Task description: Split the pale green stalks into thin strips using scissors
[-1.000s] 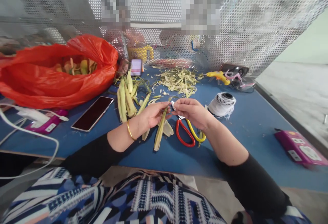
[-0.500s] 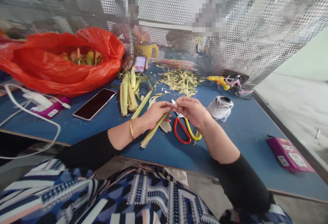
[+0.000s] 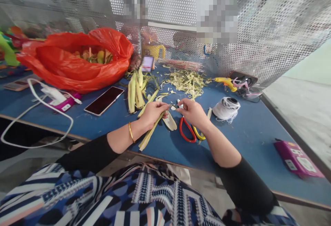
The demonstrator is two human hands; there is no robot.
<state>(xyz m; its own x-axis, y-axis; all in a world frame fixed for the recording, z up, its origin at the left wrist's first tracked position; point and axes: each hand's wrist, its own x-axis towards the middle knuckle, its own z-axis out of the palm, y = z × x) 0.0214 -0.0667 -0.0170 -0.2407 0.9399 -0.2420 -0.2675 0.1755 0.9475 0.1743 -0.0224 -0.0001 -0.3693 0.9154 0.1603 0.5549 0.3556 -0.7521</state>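
Note:
My left hand (image 3: 154,115) is closed round a folded pale green corn husk (image 3: 150,137), whose cut end points down towards the table's front edge. Thumb and fingertips of that hand pinch near the husk's upper tip. Just across a small gap, my right hand (image 3: 193,113) has its fingers pinched together; anything between them is too small to name. Under the right hand lies a pair of scissors with a red handle (image 3: 186,133) and a yellow one, partly hidden by it. A loose pale husk piece (image 3: 170,122) rests between the hands.
Whole husks (image 3: 136,93) and a heap of shreds (image 3: 187,81) lie behind my hands. To the left are a phone (image 3: 104,101), a red plastic bag (image 3: 74,71) and a purple power strip (image 3: 63,103). White yarn (image 3: 226,109), a yellow glue gun (image 3: 226,83) and another purple box (image 3: 297,158) are right.
My hands have moved apart; their fingertips were touching and now leave a small gap. The camera view has shifted slightly to the left.

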